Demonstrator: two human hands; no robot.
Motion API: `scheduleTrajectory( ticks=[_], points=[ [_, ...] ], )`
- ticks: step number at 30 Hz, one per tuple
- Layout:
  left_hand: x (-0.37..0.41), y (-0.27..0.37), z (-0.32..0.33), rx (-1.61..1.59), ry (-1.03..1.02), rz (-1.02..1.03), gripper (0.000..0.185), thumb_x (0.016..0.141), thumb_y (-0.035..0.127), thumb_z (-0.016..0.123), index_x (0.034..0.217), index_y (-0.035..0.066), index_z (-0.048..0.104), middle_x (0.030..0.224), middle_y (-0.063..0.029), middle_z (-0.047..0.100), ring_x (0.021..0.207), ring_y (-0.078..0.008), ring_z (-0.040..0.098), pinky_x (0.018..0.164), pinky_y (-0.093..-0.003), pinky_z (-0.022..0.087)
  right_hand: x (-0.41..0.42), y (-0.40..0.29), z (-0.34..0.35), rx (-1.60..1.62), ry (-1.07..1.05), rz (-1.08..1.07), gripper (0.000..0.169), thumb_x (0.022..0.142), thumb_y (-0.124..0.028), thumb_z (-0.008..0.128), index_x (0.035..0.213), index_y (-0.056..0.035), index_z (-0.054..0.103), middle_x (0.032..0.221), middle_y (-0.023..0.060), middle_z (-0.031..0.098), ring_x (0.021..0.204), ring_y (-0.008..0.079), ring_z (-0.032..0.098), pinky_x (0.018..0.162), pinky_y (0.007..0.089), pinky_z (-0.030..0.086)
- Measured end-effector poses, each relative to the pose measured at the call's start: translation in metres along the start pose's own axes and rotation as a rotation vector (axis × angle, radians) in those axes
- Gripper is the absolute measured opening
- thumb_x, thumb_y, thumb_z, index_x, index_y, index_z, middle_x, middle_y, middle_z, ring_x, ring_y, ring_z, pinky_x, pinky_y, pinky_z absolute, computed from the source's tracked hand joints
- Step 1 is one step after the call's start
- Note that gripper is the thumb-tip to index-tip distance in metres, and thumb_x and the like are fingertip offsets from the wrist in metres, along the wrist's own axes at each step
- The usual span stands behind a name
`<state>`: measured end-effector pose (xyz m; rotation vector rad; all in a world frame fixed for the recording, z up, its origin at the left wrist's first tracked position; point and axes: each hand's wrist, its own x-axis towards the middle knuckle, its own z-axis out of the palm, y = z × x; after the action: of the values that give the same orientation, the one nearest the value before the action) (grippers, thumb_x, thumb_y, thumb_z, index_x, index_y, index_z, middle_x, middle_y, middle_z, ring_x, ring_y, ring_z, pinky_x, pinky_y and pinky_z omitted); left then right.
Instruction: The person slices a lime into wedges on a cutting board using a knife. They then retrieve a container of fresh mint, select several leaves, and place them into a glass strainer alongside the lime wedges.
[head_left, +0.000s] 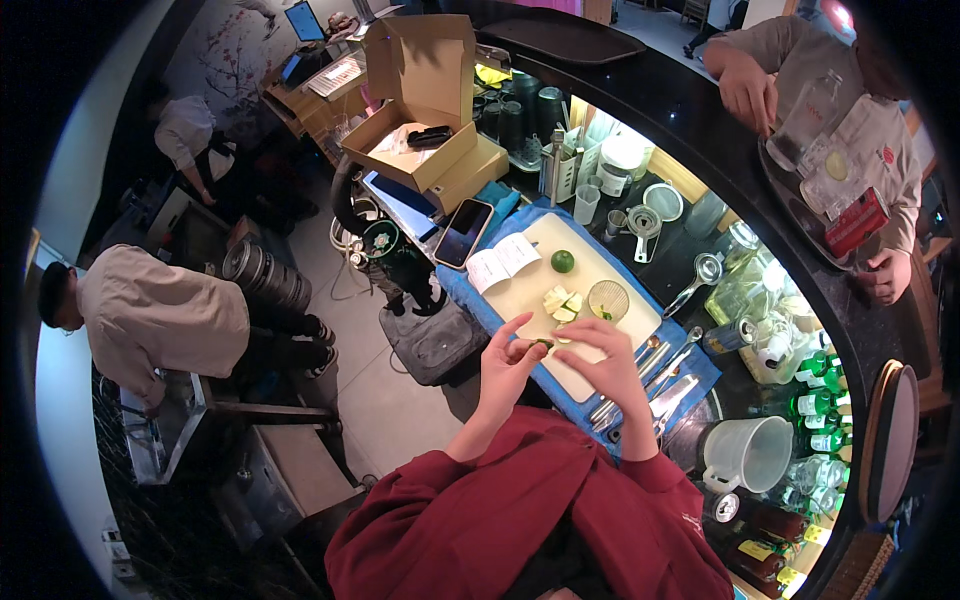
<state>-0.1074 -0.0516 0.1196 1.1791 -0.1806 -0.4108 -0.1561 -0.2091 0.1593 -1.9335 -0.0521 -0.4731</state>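
In my left hand (508, 358) a small dark-green piece (541, 344), perhaps a leaf or lime peel, is pinched between thumb and fingers. My right hand (606, 360) curves close beside it, fingers apart, with nothing plainly held. Both hands are over the near edge of a cream cutting board (517, 304). Pale, peeled-looking lime chunks (562, 301) lie on the board just beyond the fingers. Next to them stands a ribbed clear glass (609, 298) with some green bits in it. Farther back sits a whole lime (562, 261).
A blue cloth (457, 289) lies under the board, with printed slips (502, 262) and a phone (465, 232) at its left. Bar tools (660, 367) and scissors (675, 401) lie right. A clear pitcher (750, 450) stands near. Across the counter, a person (817, 97) holds a loaded tray (787, 202).
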Motion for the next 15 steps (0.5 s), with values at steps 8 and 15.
scheduleTrajectory(
  ticks=[8, 15],
  points=[
    [-0.0014, 0.0024, 0.0003, -0.033, -0.066, -0.015, 0.060, 0.086, 0.000, 0.061, 0.139, 0.002, 0.032, 0.084, -0.0024, 0.063, 0.073, -0.0029, 0.054, 0.065, -0.0153, 0.041, -0.0039, -0.0059, 0.0026, -0.116, -0.096, -0.107, 0.022, 0.076, -0.012, 0.068, 0.098, -0.0067, 0.068, 0.086, 0.0062, 0.062, 0.075, 0.0205, 0.060, 0.066, 0.0301, 0.048],
    [0.0018, 0.0002, 0.0000, 0.464, -0.013, 0.227, 0.063, 0.083, -0.005, 0.061, 0.138, 0.002, 0.032, 0.076, -0.0002, 0.061, 0.066, -0.0036, 0.053, 0.061, -0.0167, 0.042, -0.0058, -0.0077, -0.0002, -0.478, -0.016, -0.331, 0.019, 0.073, -0.014, 0.066, 0.092, -0.0086, 0.066, 0.084, 0.0043, 0.062, 0.075, 0.0220, 0.061, 0.062, 0.0317, 0.049]
  ],
)
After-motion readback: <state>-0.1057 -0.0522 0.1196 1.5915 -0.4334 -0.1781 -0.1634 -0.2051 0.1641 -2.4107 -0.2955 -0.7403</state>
